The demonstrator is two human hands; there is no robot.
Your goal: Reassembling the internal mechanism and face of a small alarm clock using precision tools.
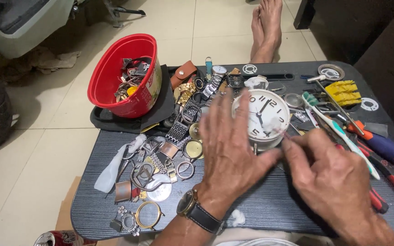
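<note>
Here is the white alarm clock (261, 116), round face up, sitting around the middle of the dark tabletop (270, 205), a little toward the far edge. The left hand (233, 150) lies over its near-left side, fingers spread and open, fingertips resting along the rim and steadying it. The right hand (324, 173) comes in from the near-right, thumb and fingers pinched together on a thin stick (282, 132) whose tip carries a small white tuft of cotton (271, 124) touching the dial. A wristwatch with a dark strap (192, 207) sits on the left wrist.

Just to the right of the clock a toothbrush (338, 130) lies slanted, partly tucked behind the right hand, and beyond it screwdrivers with red and blue-orange handles (384, 150) crowd the right edge. A yellow block-shaped tool (345, 92) and a small hammer (331, 98) sit near the far-right corner.

On the left of the clock, it's a thick clutter: watch bands, cases and metal rings (174, 146) piled from the far edge down to the near-left corner, pressing right up against the left hand. A red plastic bowl (124, 77) full of watch parts leans at the far-left corner on a dark cloth (158, 109). A white plastic scrap (110, 171) lies by the left edge, and a bit of cotton (238, 217) rests near the near edge beside the left forearm. Bare feet (266, 27) show on the tiled floor beyond the far edge.
</note>
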